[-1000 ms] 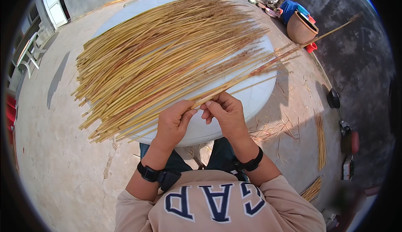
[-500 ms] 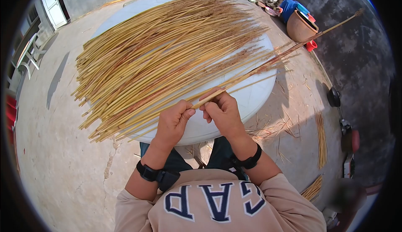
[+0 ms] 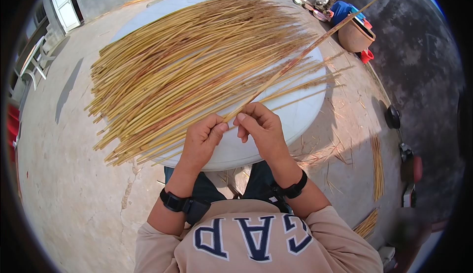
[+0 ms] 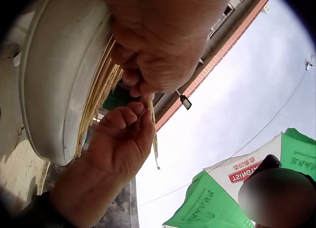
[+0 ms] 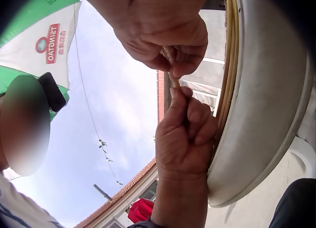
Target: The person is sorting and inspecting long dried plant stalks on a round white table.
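Observation:
Both hands hold the lower end of one long, dry plant stalk (image 3: pixel 315 45), yellowish with a reddish stretch and a thin tip. It slants up and away to the right, beyond the table's far edge in the head view. My left hand (image 3: pixel 201 140) pinches the butt between thumb and curled forefinger. Just beside it, my right hand (image 3: pixel 266 132) also pinches the stalk, thumb against bent fingers. In the right wrist view a short piece of stalk (image 5: pixel 175 81) shows between the two hands. A broad pile of similar stalks (image 3: pixel 187 61) lies behind the hands.
The pile covers much of a round white table (image 3: pixel 305 110), its brushy ends toward the right. Bundles of stalks (image 3: pixel 377 169) and loose scraps (image 3: pixel 340 152) lie on the concrete at right. A clay pot (image 3: pixel 355 35) stands by the dark wall; a white chair (image 3: pixel 34 61) is at left.
The far end of the held stalk has swung up and to the left, away from the lower right stalks. Both hands stay close together in nearly the same place, still pinching it.

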Action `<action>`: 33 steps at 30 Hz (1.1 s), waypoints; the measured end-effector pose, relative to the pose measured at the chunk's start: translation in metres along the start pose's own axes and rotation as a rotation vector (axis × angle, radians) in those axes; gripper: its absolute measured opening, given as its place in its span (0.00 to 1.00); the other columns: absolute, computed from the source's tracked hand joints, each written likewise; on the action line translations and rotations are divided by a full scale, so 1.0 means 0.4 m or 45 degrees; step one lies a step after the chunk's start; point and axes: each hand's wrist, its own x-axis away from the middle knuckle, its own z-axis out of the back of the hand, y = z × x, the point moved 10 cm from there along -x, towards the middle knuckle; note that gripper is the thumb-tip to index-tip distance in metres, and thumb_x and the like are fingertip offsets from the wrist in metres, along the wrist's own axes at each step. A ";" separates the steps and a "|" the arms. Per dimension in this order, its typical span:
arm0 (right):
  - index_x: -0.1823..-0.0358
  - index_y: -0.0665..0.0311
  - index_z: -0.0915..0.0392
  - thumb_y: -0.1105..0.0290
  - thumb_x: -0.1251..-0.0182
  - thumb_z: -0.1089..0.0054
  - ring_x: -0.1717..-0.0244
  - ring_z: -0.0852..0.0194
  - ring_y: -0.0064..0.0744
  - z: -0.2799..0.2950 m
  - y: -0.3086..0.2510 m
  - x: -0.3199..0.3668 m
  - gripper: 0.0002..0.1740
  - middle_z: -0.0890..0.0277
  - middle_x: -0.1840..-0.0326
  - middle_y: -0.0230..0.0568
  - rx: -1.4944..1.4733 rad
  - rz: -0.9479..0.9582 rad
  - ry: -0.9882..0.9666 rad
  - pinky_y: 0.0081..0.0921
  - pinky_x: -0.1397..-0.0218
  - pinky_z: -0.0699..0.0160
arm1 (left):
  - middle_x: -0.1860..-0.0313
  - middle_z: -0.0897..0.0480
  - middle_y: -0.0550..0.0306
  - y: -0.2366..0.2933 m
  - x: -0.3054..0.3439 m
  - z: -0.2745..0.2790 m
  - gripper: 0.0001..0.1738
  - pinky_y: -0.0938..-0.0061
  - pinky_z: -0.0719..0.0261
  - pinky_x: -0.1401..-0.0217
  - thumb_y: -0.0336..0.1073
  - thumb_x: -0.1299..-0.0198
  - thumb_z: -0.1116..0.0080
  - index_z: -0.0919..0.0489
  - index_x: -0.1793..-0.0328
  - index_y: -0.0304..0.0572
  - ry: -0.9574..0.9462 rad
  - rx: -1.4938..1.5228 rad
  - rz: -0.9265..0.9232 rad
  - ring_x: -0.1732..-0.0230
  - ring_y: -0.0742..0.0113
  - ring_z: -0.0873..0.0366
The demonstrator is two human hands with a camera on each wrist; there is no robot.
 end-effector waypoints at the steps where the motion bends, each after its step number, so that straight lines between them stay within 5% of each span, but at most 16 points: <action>1: 0.62 0.69 0.28 0.72 0.37 0.48 0.78 0.30 0.17 0.003 -0.002 0.000 0.07 0.25 0.72 0.35 0.021 0.015 0.002 0.14 0.77 0.30 | 0.87 0.35 0.66 -0.001 -0.001 -0.001 0.11 0.82 0.42 0.80 0.37 0.38 0.48 0.25 0.69 0.38 -0.010 -0.028 -0.006 0.83 0.79 0.40; 12: 0.58 0.70 0.27 0.65 0.33 0.50 0.79 0.31 0.17 0.163 -0.144 -0.012 0.13 0.26 0.73 0.36 -0.148 0.341 0.397 0.15 0.80 0.31 | 0.86 0.34 0.65 0.001 0.001 -0.016 0.11 0.82 0.41 0.80 0.37 0.38 0.48 0.24 0.70 0.37 -0.075 -0.109 -0.021 0.83 0.79 0.40; 18: 0.59 0.71 0.27 0.63 0.33 0.50 0.80 0.30 0.18 0.257 -0.224 0.013 0.15 0.26 0.73 0.37 -0.197 0.514 0.560 0.15 0.81 0.29 | 0.83 0.29 0.58 0.050 0.008 -0.024 0.07 0.82 0.37 0.77 0.33 0.42 0.44 0.24 0.67 0.35 -0.005 -0.291 -0.248 0.82 0.74 0.36; 26: 0.60 0.72 0.26 0.63 0.33 0.50 0.79 0.25 0.23 0.284 -0.217 0.033 0.16 0.23 0.71 0.41 -0.129 0.429 0.577 0.17 0.79 0.24 | 0.80 0.29 0.62 0.071 0.022 -0.024 0.07 0.85 0.37 0.74 0.31 0.43 0.42 0.24 0.67 0.31 0.144 -0.365 -0.232 0.77 0.79 0.36; 33: 0.66 0.69 0.23 0.62 0.32 0.50 0.80 0.26 0.21 0.294 -0.181 0.040 0.16 0.24 0.78 0.38 0.103 0.200 0.534 0.14 0.82 0.29 | 0.80 0.30 0.65 0.042 0.034 -0.006 0.09 0.85 0.40 0.74 0.33 0.42 0.42 0.24 0.69 0.32 0.178 -0.373 -0.145 0.77 0.80 0.38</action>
